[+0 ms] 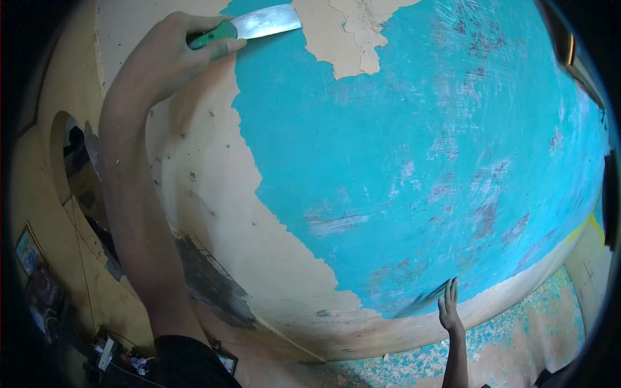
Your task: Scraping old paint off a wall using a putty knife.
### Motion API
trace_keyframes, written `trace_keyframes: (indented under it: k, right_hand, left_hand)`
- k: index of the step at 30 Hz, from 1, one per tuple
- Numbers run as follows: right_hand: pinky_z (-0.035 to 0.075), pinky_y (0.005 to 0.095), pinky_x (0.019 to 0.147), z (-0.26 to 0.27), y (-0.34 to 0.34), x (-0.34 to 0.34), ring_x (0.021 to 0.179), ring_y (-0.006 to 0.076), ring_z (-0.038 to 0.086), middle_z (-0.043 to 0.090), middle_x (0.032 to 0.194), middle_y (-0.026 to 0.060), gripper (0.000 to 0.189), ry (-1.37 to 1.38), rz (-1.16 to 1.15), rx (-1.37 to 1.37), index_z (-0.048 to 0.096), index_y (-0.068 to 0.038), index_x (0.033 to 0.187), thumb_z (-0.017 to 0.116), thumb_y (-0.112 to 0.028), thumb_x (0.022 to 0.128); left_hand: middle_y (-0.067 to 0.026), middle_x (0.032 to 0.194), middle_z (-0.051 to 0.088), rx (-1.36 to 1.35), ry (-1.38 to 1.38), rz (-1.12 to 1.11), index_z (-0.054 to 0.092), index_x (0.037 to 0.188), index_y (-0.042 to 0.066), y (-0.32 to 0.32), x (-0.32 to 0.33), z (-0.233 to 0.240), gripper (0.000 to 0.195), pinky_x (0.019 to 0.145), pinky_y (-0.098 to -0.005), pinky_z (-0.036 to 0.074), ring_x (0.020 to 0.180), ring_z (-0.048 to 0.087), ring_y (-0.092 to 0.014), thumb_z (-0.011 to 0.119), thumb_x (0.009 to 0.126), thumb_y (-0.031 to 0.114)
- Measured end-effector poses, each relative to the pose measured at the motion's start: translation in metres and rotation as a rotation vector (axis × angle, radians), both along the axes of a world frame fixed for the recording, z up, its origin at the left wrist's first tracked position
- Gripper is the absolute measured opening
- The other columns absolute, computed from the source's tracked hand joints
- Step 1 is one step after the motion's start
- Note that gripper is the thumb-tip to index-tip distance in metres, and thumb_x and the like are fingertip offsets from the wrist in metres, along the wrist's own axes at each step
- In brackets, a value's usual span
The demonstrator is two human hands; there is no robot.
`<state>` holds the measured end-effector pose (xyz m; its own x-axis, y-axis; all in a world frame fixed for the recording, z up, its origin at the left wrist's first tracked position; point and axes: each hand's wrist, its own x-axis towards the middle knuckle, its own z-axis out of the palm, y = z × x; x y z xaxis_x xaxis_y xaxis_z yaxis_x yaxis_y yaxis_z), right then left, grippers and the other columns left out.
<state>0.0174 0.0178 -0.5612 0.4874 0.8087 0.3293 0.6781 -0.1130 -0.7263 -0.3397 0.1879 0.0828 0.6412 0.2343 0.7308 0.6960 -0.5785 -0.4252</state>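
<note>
My left hand (179,53) grips the green handle (216,35) of a scraper, thumb below and a finger above. The scraper's broad metal blade (269,22) lies close against the wall, its tip at the edge of a cream paint patch (339,41) with cracked, ragged borders. Around the patch spreads exposed turquoise paint (339,136) with pale scuffs. More cream paint (213,160) covers the wall on the left. Low on the right, my right hand (450,308) holds nothing; its straight fingers are at the turquoise surface, and contact cannot be made out for certain.
Paint flakes (412,363) litter the floor along the wall's foot. An arched opening (80,165) and a framed picture (31,250) are on the left. Below them, cables and small items (116,356) sit on a dark surface. A dark-edged frame (577,63) hangs at upper right.
</note>
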Motion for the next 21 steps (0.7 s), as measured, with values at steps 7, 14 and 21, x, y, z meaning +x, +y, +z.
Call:
trace_keyframes:
  k: [7,14,21]
  right_hand:
    - [0.005,0.0486,0.116,-0.004,-0.003,0.003,0.146,0.0386,-0.005,-0.007,0.158,0.0218,0.068,-0.019,-0.029,0.015,0.004,-0.002,0.152,0.028,-0.042,0.102]
    - [0.007,0.0483,0.117,0.003,-0.003,-0.003,0.146,0.0388,-0.001,-0.003,0.158,0.0212,0.065,-0.021,-0.031,0.017,0.007,-0.002,0.152,0.028,-0.039,0.103]
    - [0.009,0.0468,0.117,0.015,-0.009,-0.001,0.146,0.0380,0.004,0.003,0.158,0.0216,0.064,0.043,0.006,0.095,0.012,-0.002,0.151,0.028,-0.040,0.103]
  left_hand:
    - [-0.0101,0.089,0.068,0.028,0.040,-0.074,0.059,0.127,0.006,0.001,-0.020,0.012,0.046,0.077,-0.0319,0.046,0.080,0.058,-0.014,0.063,0.090,0.033]
    - [-0.0091,0.082,0.067,0.002,0.054,-0.142,0.064,0.120,0.002,-0.007,0.031,0.017,0.045,0.075,-0.0307,0.045,0.079,0.057,-0.012,0.063,0.090,0.036]
    - [-0.0057,0.082,0.066,-0.094,0.096,-0.018,0.064,0.119,0.003,-0.029,-0.009,0.041,0.047,0.078,-0.0300,0.044,0.080,0.055,-0.011,0.064,0.088,0.037]
